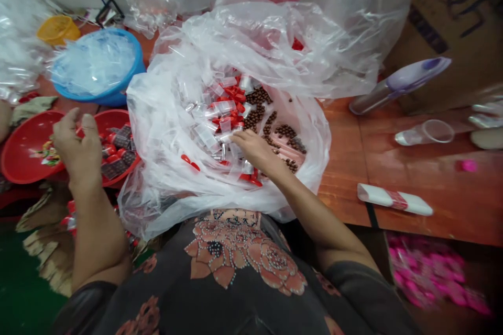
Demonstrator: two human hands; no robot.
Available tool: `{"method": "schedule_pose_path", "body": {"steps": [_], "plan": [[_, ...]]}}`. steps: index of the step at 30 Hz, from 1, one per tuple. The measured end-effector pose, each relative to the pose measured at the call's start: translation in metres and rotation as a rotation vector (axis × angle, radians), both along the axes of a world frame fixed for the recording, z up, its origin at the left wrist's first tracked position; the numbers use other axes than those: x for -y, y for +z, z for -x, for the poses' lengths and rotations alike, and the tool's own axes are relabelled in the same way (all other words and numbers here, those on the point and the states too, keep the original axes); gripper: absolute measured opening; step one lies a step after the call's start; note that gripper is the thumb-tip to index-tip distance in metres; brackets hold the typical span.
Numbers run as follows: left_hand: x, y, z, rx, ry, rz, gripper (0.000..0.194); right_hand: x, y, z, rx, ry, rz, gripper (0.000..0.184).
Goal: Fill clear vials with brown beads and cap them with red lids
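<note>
A large translucent plastic bag (157, 110) lies open before me, holding small clear plastic containers (206, 136), red caps (236, 97) and brown beads (286, 131). My right hand (253, 149) reaches into it from the right, fingers together at the clear containers; what they grip is hidden. Over two red bowls my left hand (80, 141) is raised with curled fingers. A bit of red shows between them, too small to name. Beneath it, the left red bowl (23, 141) has small multicoloured pieces. Filled red-capped containers (118, 149) lie in the right red bowl (123, 115).
A blue basin (137, 55) of clear bags stands behind the bowls, and a yellow bowl (58, 30) beyond it. On the right are a purple-lidded tube (396, 84), a clear cup (436, 131), a white packet (395, 199) and a cardboard box (459, 57). Pink pieces (428, 272) lie below the table.
</note>
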State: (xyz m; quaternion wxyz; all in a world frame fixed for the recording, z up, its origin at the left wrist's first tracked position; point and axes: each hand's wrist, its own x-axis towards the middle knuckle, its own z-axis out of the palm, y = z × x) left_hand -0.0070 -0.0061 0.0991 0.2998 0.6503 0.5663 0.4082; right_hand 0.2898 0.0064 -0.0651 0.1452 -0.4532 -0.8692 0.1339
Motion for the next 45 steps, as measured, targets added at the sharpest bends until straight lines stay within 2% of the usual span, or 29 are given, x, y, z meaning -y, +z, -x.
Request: {"method": "schedule_pose_path", "body": {"steps": [3, 7, 10, 12, 14, 17, 20, 23, 28, 33, 38, 42, 45], "plan": [[-0.006, -0.026, -0.033, -0.061, -0.052, -0.051, 0.035, -0.016, 0.003, 0.025, 0.103, 0.064, 0.007, 0.037], [-0.010, -0.073, -0.076, -0.131, -0.157, -0.096, 0.018, -0.021, 0.005, 0.027, 0.159, -0.033, 0.008, 0.029], [-0.012, -0.100, -0.106, -0.193, -0.308, -0.090, 0.010, -0.008, 0.012, -0.004, 0.082, -0.139, -0.016, 0.029], [-0.012, -0.113, -0.125, -0.252, -0.453, -0.051, 0.007, 0.009, 0.018, -0.039, 0.055, -0.254, -0.004, 0.029], [-0.010, -0.125, -0.144, -0.292, -0.605, 0.006, 0.009, 0.029, 0.021, -0.076, 0.114, -0.354, 0.037, 0.028], [-0.001, -0.141, -0.167, -0.316, -0.789, 0.094, 0.014, 0.053, 0.015, -0.118, 0.229, -0.361, 0.116, 0.024], [0.012, -0.155, -0.183, -0.388, -0.870, 0.119, 0.017, 0.063, 0.004, -0.132, 0.284, -0.328, 0.115, 0.023], [0.020, -0.164, -0.189, -0.477, -0.862, 0.097, 0.020, 0.058, -0.004, -0.123, 0.278, -0.273, 0.096, 0.026], [0.015, -0.170, -0.185, -0.513, -0.678, 0.120, 0.019, 0.043, -0.006, -0.098, 0.240, -0.203, 0.158, 0.032], [0.005, -0.174, -0.179, -0.525, -0.562, 0.176, 0.023, 0.036, -0.010, -0.078, 0.187, -0.144, 0.180, 0.029], [-0.002, -0.178, -0.174, -0.574, -0.574, 0.193, 0.028, 0.032, -0.019, -0.060, 0.039, -0.129, 0.189, 0.036], [-0.006, -0.179, -0.168, -0.449, -0.539, 0.193, 0.031, 0.031, -0.026, -0.058, -0.123, -0.163, 0.228, 0.038], [-0.006, -0.174, -0.162, -0.321, -0.500, 0.176, 0.036, 0.034, -0.029, -0.061, -0.312, -0.219, 0.287, 0.035]]}}
